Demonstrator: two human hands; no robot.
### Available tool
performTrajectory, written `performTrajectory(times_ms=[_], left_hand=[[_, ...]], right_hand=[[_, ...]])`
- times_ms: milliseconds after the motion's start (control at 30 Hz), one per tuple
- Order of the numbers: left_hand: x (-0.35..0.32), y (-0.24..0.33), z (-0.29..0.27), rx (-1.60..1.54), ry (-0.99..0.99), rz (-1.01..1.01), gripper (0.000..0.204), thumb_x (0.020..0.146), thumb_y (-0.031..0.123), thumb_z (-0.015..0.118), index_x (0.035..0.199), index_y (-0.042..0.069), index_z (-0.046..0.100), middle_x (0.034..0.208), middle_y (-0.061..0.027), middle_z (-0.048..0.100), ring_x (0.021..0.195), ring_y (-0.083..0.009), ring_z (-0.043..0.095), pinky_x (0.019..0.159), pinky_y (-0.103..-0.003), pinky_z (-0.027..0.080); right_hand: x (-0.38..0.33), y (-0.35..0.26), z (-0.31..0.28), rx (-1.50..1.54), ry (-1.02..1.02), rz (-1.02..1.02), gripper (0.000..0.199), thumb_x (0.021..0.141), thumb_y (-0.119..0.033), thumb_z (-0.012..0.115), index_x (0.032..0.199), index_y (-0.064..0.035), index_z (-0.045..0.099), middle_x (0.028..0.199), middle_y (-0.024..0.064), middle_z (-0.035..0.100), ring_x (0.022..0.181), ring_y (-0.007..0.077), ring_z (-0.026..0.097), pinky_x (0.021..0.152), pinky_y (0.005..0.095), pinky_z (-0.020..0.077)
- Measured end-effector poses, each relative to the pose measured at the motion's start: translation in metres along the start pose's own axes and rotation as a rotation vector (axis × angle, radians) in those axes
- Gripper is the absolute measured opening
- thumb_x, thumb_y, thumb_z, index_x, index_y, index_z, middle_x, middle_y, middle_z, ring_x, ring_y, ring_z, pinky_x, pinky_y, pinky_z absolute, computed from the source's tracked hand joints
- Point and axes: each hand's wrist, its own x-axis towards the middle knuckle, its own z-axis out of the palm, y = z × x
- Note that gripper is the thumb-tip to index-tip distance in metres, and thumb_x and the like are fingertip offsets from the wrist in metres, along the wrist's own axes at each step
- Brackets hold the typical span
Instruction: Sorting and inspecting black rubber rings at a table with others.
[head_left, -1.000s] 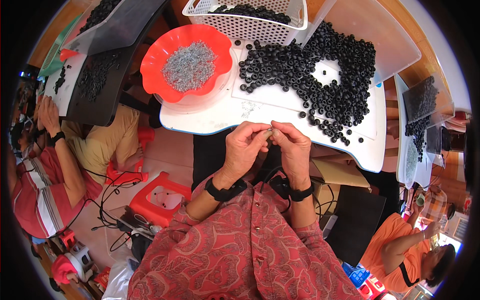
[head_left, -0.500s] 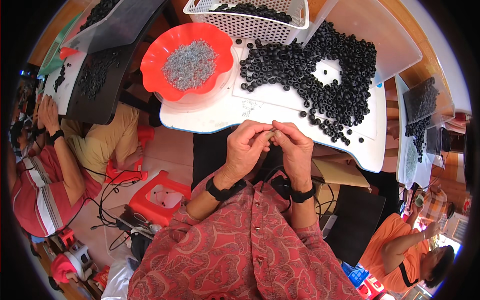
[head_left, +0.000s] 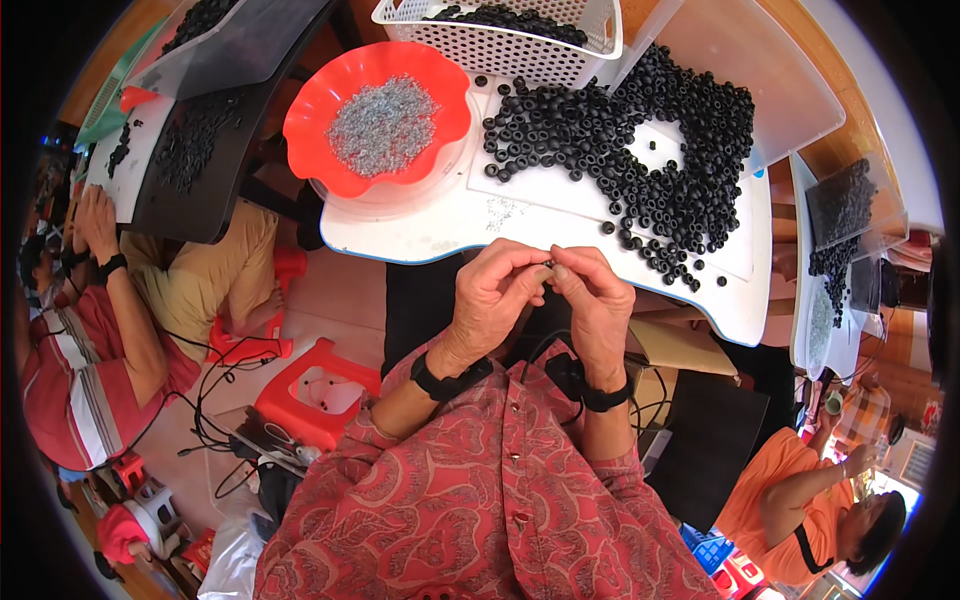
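Observation:
My left hand (head_left: pixel 497 292) and my right hand (head_left: pixel 595 300) meet just off the table's front edge. Thumb and forefinger of each are pinched, the fingertips almost touching. A tiny dark bit shows between them, too small and too covered to name. Beyond my hands on the white table (head_left: pixel 405 232) spreads a heap of small black ring-like parts (head_left: pixel 690 150), many with a hole in the middle. To the left stands a red wavy-rimmed bowl (head_left: pixel 308 118) with small silvery pieces (head_left: pixel 385 125) in it. A few tiny clear or silvery pieces (head_left: pixel 503 212) lie on the tabletop.
A white perforated basket (head_left: pixel 490 52) of black parts stands at the back, beside a tipped clear plastic bin (head_left: pixel 775 90). A red stool (head_left: pixel 315 395) and cables (head_left: pixel 205 420) are on the floor at left. Co-workers sit at left (head_left: pixel 100 370) and right (head_left: pixel 790 500).
My right hand has shifted slightly to the right and its fingers have turned a little. The fingertips of both hands stay together; the table's things look the same.

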Motion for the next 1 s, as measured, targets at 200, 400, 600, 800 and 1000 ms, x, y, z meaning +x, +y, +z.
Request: performTrajectory(times_ms=[200, 400, 600, 800, 1000], left_hand=[[-0.001, -0.001, -0.001, 0.009, 0.016, 0.01, 0.014, 0.092, -0.004, 0.06, 0.105, -0.003, 0.064, 0.099, -0.008, 0.06, 0.074, -0.0095, 0.062, 0.062, -0.021, 0.054], [-0.002, 0.002, -0.002, 0.188, 0.034, 0.07, 0.012, 0.09, -0.002, 0.063, 0.102, -0.002, 0.067, 0.097, -0.0079, 0.061, 0.07, -0.009, 0.062, 0.058, -0.02, 0.052], [-0.001, -0.003, -0.003, 0.303, 0.068, 0.154, 0.012, 0.087, -0.003, 0.066, 0.099, 0.0, 0.068, 0.091, -0.0072, 0.062, 0.067, -0.0109, 0.062, 0.055, -0.023, 0.051], [-0.001, -0.012, -0.004, 0.379, 0.097, 0.187, 0.012, 0.085, -0.003, 0.067, 0.096, 0.002, 0.068, 0.086, -0.0073, 0.063, 0.069, -0.0162, 0.063, 0.056, -0.027, 0.051], [0.001, -0.008, -0.004, 0.376, 0.045, 0.092, 0.01, 0.09, -0.002, 0.062, 0.098, -0.001, 0.067, 0.091, -0.0059, 0.062, 0.068, -0.0088, 0.062, 0.056, -0.021, 0.053]], right_hand=[[-0.003, -0.005, 0.005, 0.05, 0.036, 0.006, 0.019, 0.093, -0.002, 0.063, 0.11, 0.0002, 0.068, 0.092, 0.0015, 0.062, 0.08, 0.0069, 0.057, 0.07, 0.0202, 0.0474], [-0.004, -0.007, 0.005, -0.128, 0.064, 0.122, 0.018, 0.095, -0.018, 0.064, 0.088, -0.002, 0.063, 0.073, -0.0028, 0.058, 0.066, 0.0043, 0.052, 0.059, 0.0192, 0.043], [-0.005, -0.006, 0.005, -0.183, 0.021, 0.175, 0.019, 0.097, -0.02, 0.062, 0.089, -0.0029, 0.063, 0.079, -0.0021, 0.06, 0.067, 0.0041, 0.05, 0.06, 0.0191, 0.0412], [-0.005, 0.001, 0.006, -0.213, 0.029, 0.161, 0.018, 0.096, -0.018, 0.062, 0.089, -0.0018, 0.061, 0.074, -0.0013, 0.058, 0.065, 0.0045, 0.05, 0.057, 0.0207, 0.0415], [-0.004, 0.008, 0.004, -0.252, 0.038, 0.122, 0.012, 0.097, -0.011, 0.059, 0.089, -0.0018, 0.061, 0.075, -0.0016, 0.056, 0.065, 0.0051, 0.049, 0.058, 0.0207, 0.0411]])
